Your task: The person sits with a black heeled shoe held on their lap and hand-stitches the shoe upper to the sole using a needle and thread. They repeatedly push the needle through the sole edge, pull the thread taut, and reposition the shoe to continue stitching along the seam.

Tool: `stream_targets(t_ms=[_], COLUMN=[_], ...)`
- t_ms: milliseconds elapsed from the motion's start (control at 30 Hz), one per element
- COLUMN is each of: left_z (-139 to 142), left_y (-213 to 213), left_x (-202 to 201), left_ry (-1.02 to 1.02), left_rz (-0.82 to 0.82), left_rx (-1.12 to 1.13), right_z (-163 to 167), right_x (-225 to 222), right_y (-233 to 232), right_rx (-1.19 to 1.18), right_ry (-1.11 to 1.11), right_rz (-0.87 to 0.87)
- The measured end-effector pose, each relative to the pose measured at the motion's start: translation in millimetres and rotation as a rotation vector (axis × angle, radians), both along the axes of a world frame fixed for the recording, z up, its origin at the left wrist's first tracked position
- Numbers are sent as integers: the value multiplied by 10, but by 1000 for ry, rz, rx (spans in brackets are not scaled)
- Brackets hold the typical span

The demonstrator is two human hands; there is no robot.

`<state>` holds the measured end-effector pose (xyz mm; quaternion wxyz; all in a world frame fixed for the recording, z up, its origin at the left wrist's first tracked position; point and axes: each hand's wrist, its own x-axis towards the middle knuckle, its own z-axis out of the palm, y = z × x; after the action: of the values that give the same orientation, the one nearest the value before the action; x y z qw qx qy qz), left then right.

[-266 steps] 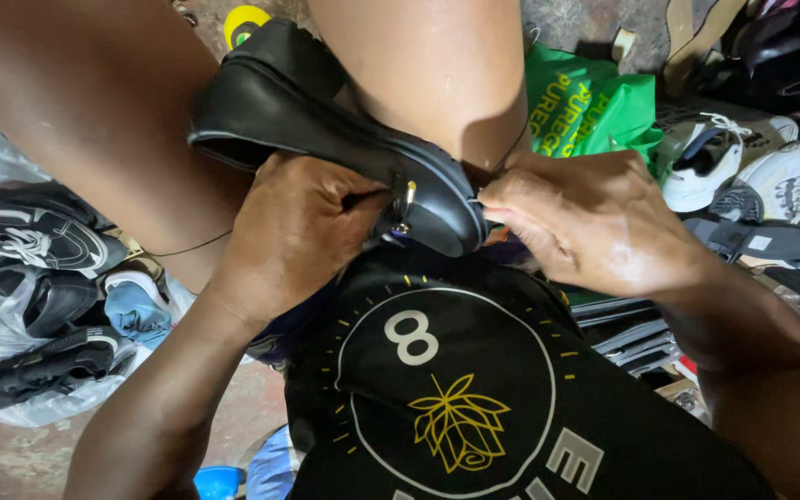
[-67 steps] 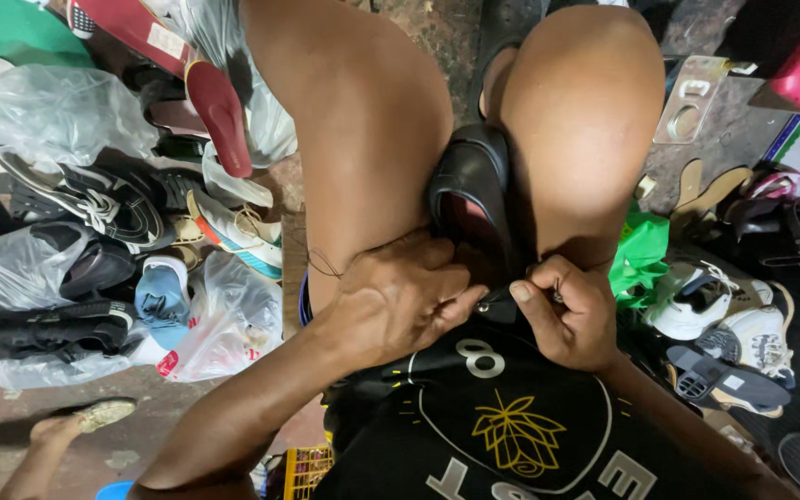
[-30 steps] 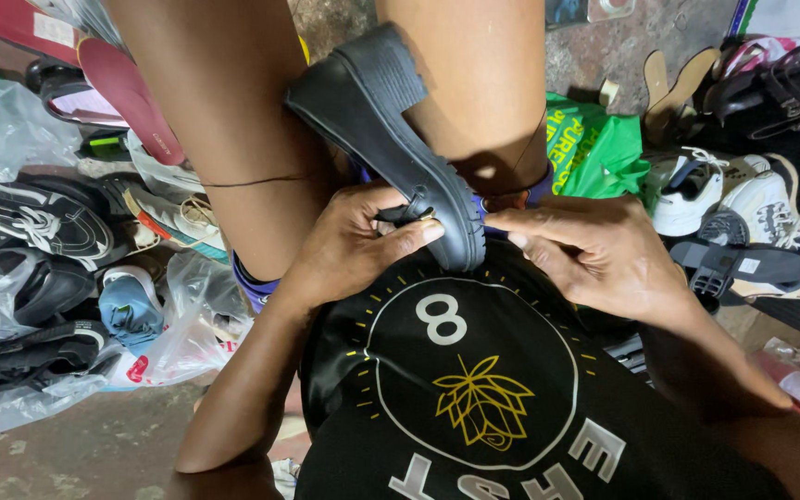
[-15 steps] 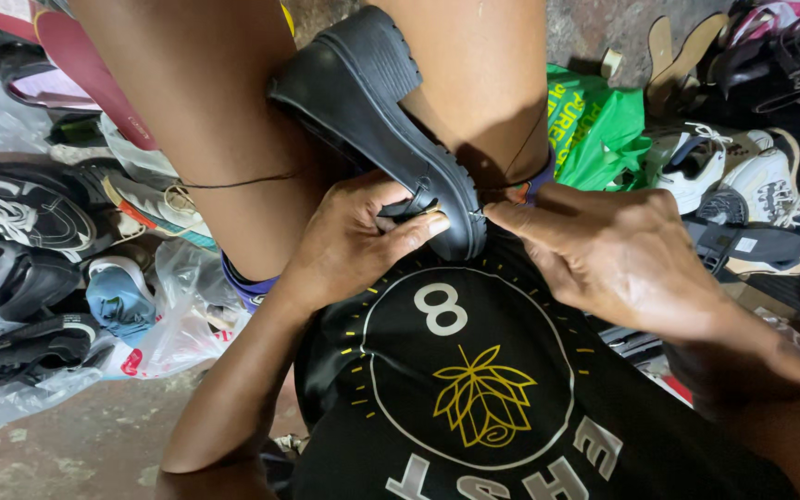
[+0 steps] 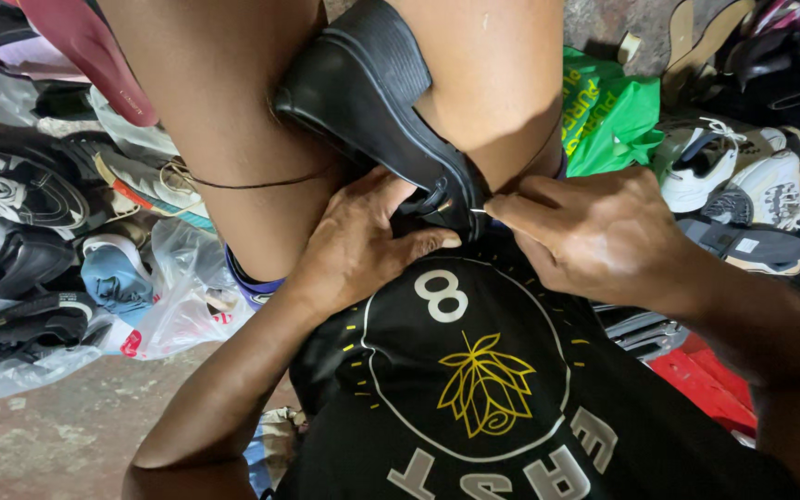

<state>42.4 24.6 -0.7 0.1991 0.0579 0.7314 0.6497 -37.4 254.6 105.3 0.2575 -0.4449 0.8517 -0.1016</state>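
The black shoe (image 5: 377,111) is lying between the knees, long axis running 11 to 5 o'clock. The left hand (image 5: 363,245) is clamping its toe; the right hand (image 5: 604,236) is pinching a needle (image 5: 476,211) at 9 o'clock.

I am logging these items:

1. A crumpled bright green plastic bag with yellow lettering (image 5: 613,111) is lying at upper right, just beside a white sneaker.
2. Clear, crinkled plastic bags wrapping dark shoes (image 5: 11,278) are piling up at left.
3. A clear plastic bag with red print (image 5: 173,310) is sitting below the left knee.
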Motion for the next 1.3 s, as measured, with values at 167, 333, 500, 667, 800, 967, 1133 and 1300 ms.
stream_targets(t_ms=[167,333,500,667,800,967,1133,1300], left_z=[-20,68,42,109,308,302,183,213], left_y=[12,41,3,-126,-603,-520,-176,-382], left_x=[6,-11,150,522,686,700,589,597], left_ry=[23,50,99,107,146,335,593,358], left_rz=[10,40,151,544,779,415,136,306], left_rx=[-34,-55,42,-62,-576,-736,-752,-393], right_z=[-217,-368,-320,-301,-415,-498,-479,-390], right_x=[63,177,63,-43,-40,-46,3,97], right_y=[22,42,127,322,468,563,523,459], right_rx=[12,-82,-76,-42,-164,-176,-147,-148], right_ry=[45,33,-244,-307,-390,-402,-399,-354], right_rz=[19,-92,-213,-220,-266,-248,-288,-299])
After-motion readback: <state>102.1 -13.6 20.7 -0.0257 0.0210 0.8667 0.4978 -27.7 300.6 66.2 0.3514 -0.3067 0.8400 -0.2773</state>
